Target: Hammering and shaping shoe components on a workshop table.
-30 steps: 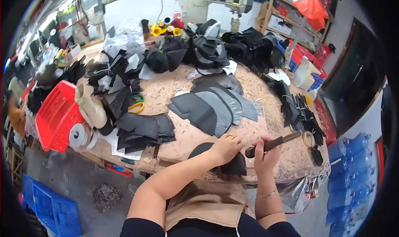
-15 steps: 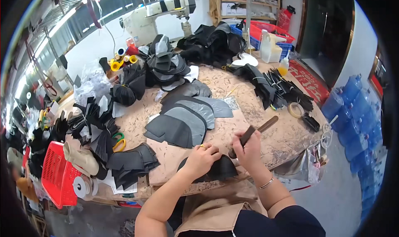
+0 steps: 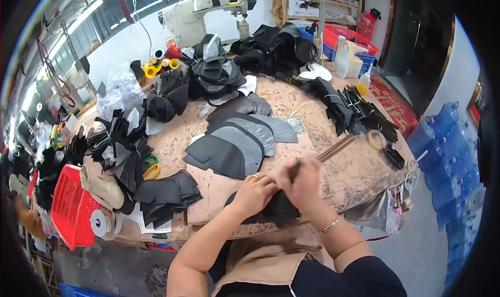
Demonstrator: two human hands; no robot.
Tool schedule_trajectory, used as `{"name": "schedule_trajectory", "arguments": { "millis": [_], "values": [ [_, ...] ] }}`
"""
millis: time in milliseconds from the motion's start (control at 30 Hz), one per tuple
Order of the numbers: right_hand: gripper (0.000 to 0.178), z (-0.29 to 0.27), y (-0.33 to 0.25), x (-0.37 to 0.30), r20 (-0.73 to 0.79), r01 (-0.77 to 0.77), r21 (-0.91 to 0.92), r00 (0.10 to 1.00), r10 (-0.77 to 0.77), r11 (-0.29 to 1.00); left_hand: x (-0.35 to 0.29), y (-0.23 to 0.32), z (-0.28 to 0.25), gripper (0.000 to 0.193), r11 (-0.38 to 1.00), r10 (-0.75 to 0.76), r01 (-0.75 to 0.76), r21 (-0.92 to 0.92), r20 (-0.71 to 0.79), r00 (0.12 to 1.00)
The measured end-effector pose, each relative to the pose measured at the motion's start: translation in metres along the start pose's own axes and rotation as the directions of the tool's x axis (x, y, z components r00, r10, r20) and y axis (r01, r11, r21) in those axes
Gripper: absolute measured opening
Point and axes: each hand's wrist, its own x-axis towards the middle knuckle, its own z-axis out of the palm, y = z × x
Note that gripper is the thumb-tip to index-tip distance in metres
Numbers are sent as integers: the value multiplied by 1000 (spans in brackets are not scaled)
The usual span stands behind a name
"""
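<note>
So, head view: black piece [image 3: 280,208] lies at the bench's [image 3: 346,193] near edge, long axis roughly left-right, under my left hand [image 3: 255,194]; fingers rest on it, can't tell if pinching. Right hand [image 3: 303,183], just beside, grips a blurred hammer [image 3: 336,147], handle pointing far-right. Piece looks matte, curved, partly hidden.

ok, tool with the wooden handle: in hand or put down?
In hand: right hand closed around the tool, handle sticking out past it. Whether it touches the black piece: cannot tell, too blurred.
</note>
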Motion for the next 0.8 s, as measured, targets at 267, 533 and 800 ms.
{"name": "schedule_trajectory", "arguments": {
  "millis": [267,533,800],
  "values": [
    [17,16,21,-12,102,-67,55,993,61,996,-4,-8,0,27,982,-21,18,-189,-13,1000],
    [15,12,11,-5,-2,-2,-10,1000,2,1000,-5,2,-3,28,995,44,-42,89,-16,999],
    [14,7,3,3,34,-46,71,998,44,996,-11,0,-1,24,1000,-17,17,-6,-41,999]
  ]
}}
